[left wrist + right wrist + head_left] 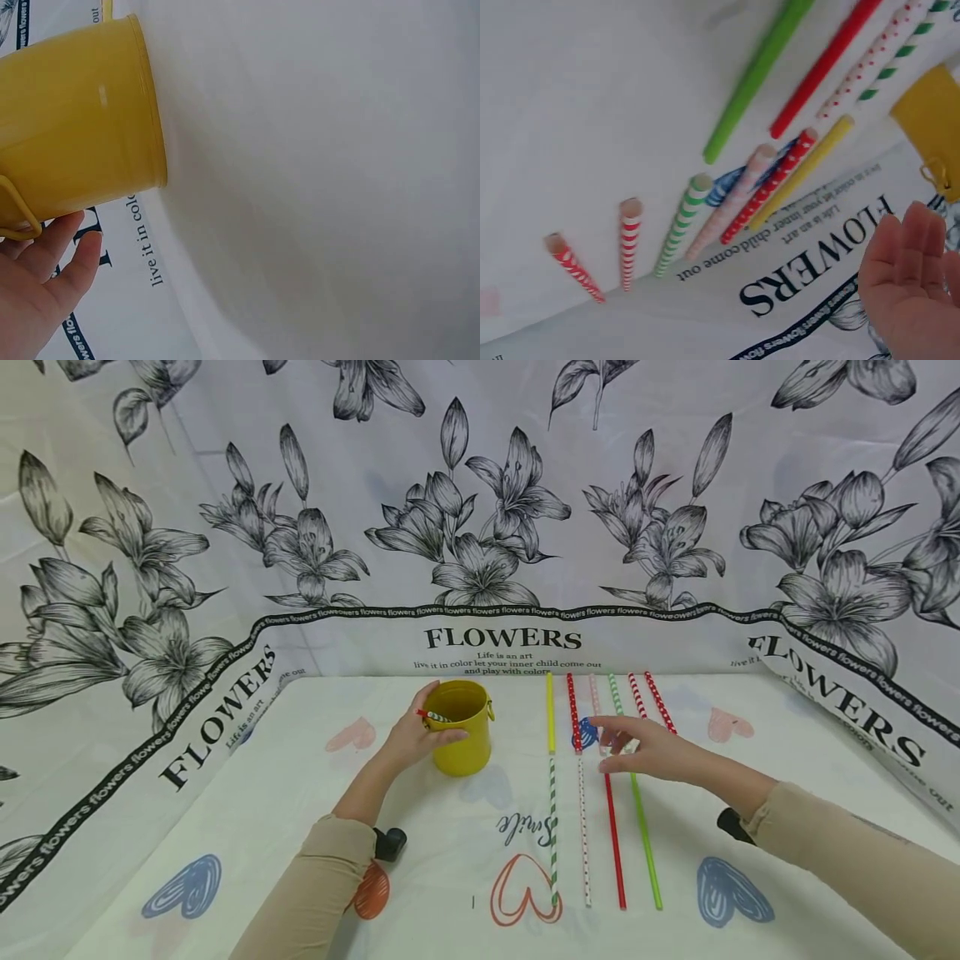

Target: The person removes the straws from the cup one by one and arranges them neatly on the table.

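Note:
A yellow metal bucket (463, 750) stands upright on the table, with a few paper straws (437, 717) showing inside its rim. My left hand (415, 735) holds the bucket from its left side, thumb across the front and fingers round the outer wall near the wire handle (26, 214). Over the laid-out straws hovers my right hand (647, 750), its fingers loosely bent and nothing between them. Closest below it are a red straw (615, 843), a lime green straw (645, 843) and a green-striped straw (682, 225). The hand partly covers some straws.
In the far row lie a yellow straw (551, 714), a white-dotted red straw (574, 714) and several others. A green-and-white striped straw (553, 835) and a red-dotted white straw (585, 835) lie nearer. A floral cloth (495, 647) rises behind the table.

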`<move>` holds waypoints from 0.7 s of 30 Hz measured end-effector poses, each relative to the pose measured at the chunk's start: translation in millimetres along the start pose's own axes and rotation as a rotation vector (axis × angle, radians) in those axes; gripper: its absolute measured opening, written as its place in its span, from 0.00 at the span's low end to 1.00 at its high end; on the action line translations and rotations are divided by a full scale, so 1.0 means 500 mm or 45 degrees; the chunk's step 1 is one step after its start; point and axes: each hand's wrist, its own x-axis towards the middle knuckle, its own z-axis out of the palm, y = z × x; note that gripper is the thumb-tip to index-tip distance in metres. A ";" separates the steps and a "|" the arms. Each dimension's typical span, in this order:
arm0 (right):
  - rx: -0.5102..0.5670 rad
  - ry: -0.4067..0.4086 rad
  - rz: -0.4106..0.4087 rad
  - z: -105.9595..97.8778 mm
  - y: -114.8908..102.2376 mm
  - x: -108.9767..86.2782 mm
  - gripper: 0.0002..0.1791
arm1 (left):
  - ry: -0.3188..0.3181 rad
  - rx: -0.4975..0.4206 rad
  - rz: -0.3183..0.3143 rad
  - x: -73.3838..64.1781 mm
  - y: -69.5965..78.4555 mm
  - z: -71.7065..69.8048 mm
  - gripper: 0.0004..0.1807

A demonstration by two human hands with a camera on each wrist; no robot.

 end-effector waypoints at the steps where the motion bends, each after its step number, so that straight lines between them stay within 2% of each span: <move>1: 0.021 0.020 -0.038 0.002 -0.007 0.007 0.37 | 0.002 -0.003 -0.003 0.000 0.000 0.000 0.58; 4: 0.095 0.055 -0.114 0.011 -0.029 0.027 0.33 | 0.004 -0.007 -0.007 0.001 -0.001 0.000 0.58; 9: 0.220 0.050 -0.185 0.027 -0.061 0.056 0.32 | 0.000 -0.017 -0.010 -0.001 0.000 0.002 0.58; 16: 0.201 0.081 -0.327 0.044 -0.103 0.102 0.29 | 0.016 -0.011 0.013 -0.002 0.001 0.002 0.57; 21: 0.220 0.139 -0.342 0.067 -0.138 0.134 0.30 | 0.025 -0.013 -0.001 -0.001 0.004 0.003 0.56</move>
